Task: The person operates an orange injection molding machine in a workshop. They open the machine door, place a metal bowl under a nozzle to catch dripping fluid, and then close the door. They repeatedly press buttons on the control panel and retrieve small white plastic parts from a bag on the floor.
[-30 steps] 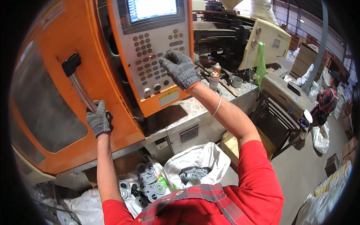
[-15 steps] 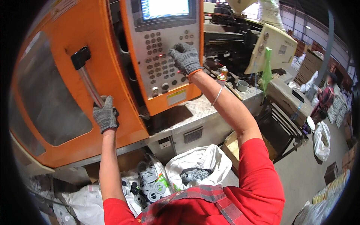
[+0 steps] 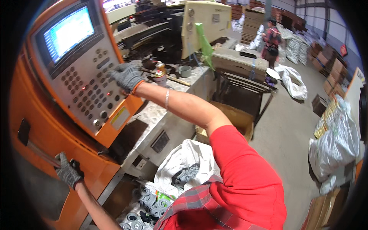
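My left hand (image 3: 69, 171), in a grey knit glove, is closed around the lower end of the long handle (image 3: 41, 154) on the orange machine door (image 3: 90, 165). My right hand (image 3: 128, 78), gloved the same way, is at the right side of the control panel (image 3: 78, 89), its fingers curled over the upper-right buttons. I see nothing held in it. Whether a fingertip presses a button is hidden. Above the rows of round buttons glows a screen (image 3: 69, 33); a few small red lights shine among them.
Spray cans (image 3: 160, 76) and a grey cup (image 3: 185, 71) stand on the metal ledge beyond my right forearm. Below sit an open white sack (image 3: 160, 168) of grey parts and a pile of grey rings (image 3: 150, 202). Farther off, a person (image 3: 271, 40) stands near stacked sacks.
The view has swung to the right, so the machine lies farther left. My right hand has shifted toward the panel's right edge. My left hand stays on the door handle.
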`<state>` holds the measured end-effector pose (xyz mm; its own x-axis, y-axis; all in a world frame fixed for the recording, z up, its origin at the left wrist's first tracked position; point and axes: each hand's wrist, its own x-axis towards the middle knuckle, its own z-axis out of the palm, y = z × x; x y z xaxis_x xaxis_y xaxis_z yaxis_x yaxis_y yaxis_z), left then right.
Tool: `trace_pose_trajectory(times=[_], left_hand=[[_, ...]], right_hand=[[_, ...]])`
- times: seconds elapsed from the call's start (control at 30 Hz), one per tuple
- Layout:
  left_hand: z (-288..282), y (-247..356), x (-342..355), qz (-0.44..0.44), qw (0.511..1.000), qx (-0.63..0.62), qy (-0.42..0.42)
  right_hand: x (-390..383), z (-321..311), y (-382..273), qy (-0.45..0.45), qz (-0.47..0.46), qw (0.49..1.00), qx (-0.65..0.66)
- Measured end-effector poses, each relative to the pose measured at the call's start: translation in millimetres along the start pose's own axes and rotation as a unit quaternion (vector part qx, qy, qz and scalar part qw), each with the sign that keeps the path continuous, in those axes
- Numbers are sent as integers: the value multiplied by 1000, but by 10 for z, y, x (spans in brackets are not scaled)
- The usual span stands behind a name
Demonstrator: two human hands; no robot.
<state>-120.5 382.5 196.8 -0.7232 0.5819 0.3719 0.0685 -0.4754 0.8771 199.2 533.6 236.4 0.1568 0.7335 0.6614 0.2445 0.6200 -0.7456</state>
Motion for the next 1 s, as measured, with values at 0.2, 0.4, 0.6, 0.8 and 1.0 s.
trace_pose_trajectory(times=[0.2, 0.4, 0.6, 0.8, 1.0], left_hand=[[104, -102, 6, -11, 1000, -14, -17], [67, -86, -1, 10, 1000, 21, -2], [38, -96, 35, 19, 998, -55, -17], [65, -95, 1, 18, 999, -39, -19], [46, -105, 21, 19, 999, -45, -23]], right_hand=[[-168, -139, -271, -98, 73, 992, -14], [-192, 165, -113, -35, -33, 999, 1], [-94, 191, -300, -41, -23, 997, -69], [-25, 303, -402, -77, -13, 992, -102], [48, 496, -419, -82, 21, 994, -63]])
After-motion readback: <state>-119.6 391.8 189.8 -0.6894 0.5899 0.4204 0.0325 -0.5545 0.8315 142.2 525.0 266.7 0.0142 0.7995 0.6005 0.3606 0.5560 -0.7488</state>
